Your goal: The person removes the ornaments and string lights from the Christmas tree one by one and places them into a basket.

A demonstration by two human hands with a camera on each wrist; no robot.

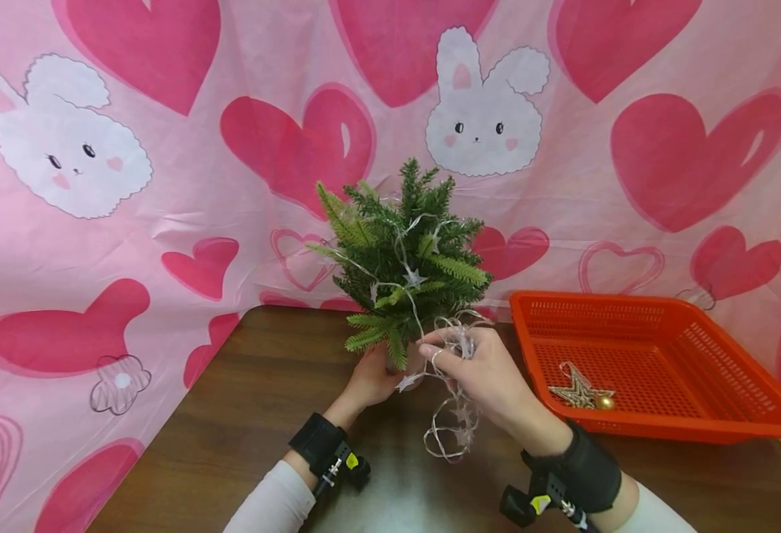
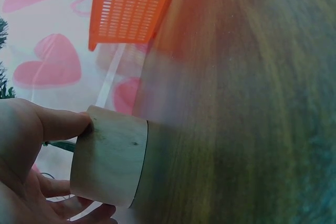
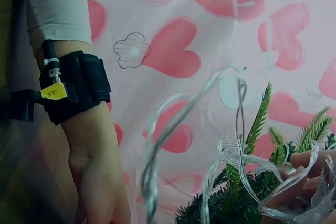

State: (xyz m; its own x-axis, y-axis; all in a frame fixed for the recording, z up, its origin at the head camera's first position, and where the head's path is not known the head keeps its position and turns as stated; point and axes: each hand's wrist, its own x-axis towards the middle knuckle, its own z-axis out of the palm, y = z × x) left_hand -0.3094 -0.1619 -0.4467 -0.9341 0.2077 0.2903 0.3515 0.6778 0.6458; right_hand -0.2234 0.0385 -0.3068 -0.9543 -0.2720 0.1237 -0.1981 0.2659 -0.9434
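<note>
A small artificial Christmas tree (image 1: 410,252) stands on the table, its round wooden base (image 2: 111,156) filling the left wrist view. My left hand (image 1: 371,377) grips that base, thumb on one side and fingers on the other. A clear string of star lights (image 1: 457,414) runs around the branches, with one star (image 1: 414,278) resting on the front. In front of the lower branches my right hand (image 1: 480,370) holds the bunched rest of the string (image 3: 294,192). Loops of it dangle below the fingers.
To the right an orange plastic basket (image 1: 670,422) stands on the brown table (image 1: 230,414). Inside it lie a glittery gold star (image 1: 578,391) and a small gold ball (image 1: 605,402). A pink cloth with hearts and rabbits (image 1: 283,44) hangs behind the table.
</note>
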